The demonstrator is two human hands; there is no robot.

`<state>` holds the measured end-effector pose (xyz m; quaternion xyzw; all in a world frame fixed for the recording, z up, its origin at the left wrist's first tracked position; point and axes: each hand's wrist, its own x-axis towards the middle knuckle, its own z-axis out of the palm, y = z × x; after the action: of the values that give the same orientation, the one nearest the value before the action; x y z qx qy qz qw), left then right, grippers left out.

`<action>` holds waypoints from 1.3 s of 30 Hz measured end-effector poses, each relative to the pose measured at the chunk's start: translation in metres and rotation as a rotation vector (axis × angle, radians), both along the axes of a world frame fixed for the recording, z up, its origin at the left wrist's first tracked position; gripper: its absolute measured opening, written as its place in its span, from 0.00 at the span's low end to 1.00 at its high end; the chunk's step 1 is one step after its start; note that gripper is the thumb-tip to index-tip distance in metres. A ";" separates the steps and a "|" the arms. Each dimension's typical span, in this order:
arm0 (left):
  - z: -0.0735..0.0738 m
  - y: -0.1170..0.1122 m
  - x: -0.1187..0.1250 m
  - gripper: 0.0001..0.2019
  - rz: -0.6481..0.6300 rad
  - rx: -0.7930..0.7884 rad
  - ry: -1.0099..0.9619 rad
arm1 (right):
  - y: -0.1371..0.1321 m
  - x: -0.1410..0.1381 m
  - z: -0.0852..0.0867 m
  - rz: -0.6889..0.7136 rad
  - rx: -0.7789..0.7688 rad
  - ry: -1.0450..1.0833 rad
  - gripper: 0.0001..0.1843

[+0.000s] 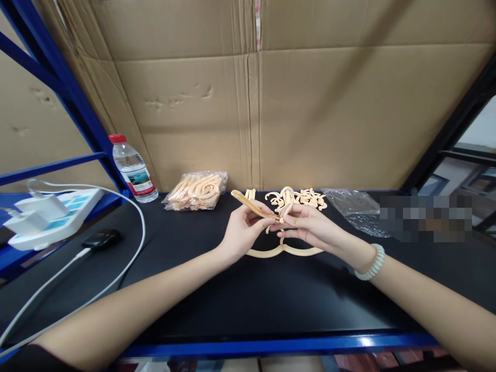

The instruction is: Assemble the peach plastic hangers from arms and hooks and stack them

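Between the fingers of my left hand [244,230] is a long, flat, pale wooden strip [251,205], slanting up to the left. My right hand [312,227] pinches a curled pale wooden piece [287,199] with a scroll-like top. The two pieces come together at my fingertips; whether they are joined I cannot tell. On the black tabletop below my hands lie curved wooden pieces [265,253] forming a scalloped outline, partly hidden by my hands. Small curled wooden pieces [310,198] are heaped behind my right hand, and short straight pieces [250,194] lie behind my left.
A clear bag of curled wooden pieces [197,191] sits at the back left, beside a water bottle [135,170]. A power strip [58,217], a white cable [143,227] and a black device [101,238] occupy the left. Clear plastic bags [352,202] lie at right.
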<state>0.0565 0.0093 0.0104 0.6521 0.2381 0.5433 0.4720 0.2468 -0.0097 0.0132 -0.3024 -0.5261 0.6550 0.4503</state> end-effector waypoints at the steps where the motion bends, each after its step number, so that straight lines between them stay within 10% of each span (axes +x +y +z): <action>1: 0.001 -0.001 0.000 0.08 0.004 0.001 0.003 | 0.000 0.000 0.000 0.005 -0.002 0.002 0.12; 39: 0.000 -0.025 0.010 0.08 0.092 -0.247 -0.012 | -0.011 -0.015 -0.003 -0.097 -0.078 -0.033 0.10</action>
<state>0.0668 -0.0156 0.0100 0.5742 0.3298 0.5351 0.5246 0.2318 -0.0205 0.0107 -0.3556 -0.4920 0.6475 0.4606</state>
